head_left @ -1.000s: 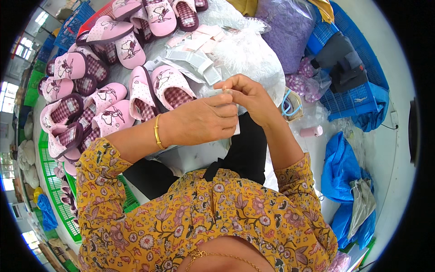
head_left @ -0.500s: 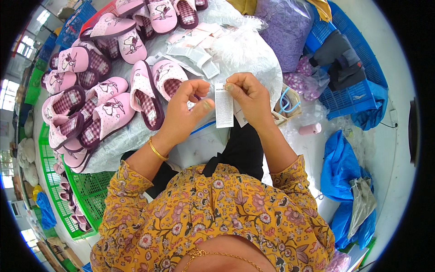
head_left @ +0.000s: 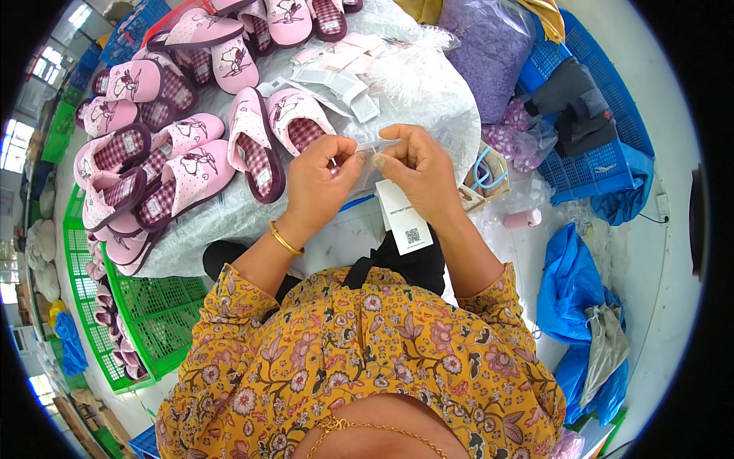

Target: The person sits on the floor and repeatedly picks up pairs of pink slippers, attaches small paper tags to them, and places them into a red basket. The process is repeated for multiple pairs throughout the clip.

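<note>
My left hand (head_left: 325, 180) and my right hand (head_left: 419, 168) meet fingertip to fingertip over the near edge of the table. Both are closed in a pinch, with a thin, clear plastic piece (head_left: 372, 145) between them; its exact kind is too small to make out. A white paper hang tag (head_left: 396, 220) with a square printed code dangles below my right hand, its upper end hidden by the fingers. Just beyond my left hand stands a pair of pink slippers, the left one (head_left: 246, 115) and the right one (head_left: 290, 109), with dark plaid lining.
Several more pink slippers (head_left: 202, 170) are heaped on the left of the plastic-covered table (head_left: 451, 115). Loose tags (head_left: 336, 80) lie farther back. A green crate (head_left: 157, 314) stands low left; a small box (head_left: 489, 176) and blue baskets (head_left: 585, 172) are right.
The hang tag has swung from upright between my hands to hanging tilted under my right hand. My left fingers have moved right and closed against the right fingertips.
</note>
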Demonstrator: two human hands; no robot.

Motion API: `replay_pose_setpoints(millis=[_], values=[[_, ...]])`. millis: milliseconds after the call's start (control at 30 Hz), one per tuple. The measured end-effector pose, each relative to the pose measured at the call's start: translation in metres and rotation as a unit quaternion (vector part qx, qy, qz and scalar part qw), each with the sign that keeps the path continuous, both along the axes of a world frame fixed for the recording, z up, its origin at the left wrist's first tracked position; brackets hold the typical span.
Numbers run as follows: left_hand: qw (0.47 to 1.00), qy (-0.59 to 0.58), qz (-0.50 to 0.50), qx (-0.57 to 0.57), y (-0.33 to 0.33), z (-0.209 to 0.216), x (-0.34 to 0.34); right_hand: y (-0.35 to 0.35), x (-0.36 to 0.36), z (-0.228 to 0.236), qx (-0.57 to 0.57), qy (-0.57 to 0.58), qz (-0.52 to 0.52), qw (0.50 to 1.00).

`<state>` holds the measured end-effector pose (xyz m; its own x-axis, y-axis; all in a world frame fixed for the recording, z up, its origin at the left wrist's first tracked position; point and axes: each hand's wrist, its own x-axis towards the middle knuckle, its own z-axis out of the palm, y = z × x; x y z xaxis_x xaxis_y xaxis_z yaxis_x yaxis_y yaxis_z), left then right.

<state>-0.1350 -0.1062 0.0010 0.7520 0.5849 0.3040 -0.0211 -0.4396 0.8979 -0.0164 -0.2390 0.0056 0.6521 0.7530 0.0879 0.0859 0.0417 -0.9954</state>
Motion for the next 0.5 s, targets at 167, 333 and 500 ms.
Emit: replay_pose_setpoints(millis=[167, 333, 500], values=[[0.998, -0.003, -0.01, 0.065, -0.0023, 0.0053, -0.003, 0.0018, -0.0018, -0.0019, -0.028, 0.008, 0.006, 1.0], [0.998, -0.002, -0.016, 0.065, -0.0011, 0.0051, -0.0048, 0.0011, -0.0011, 0.0, -0.021, 0.048, 0.021, 0.998], [0.996, -0.004, -0.02, 0.082, -0.0001, 0.0017, -0.0052, 0.0014, -0.0007, 0.0002, -0.015, 0.066, 0.026, 0.997]])
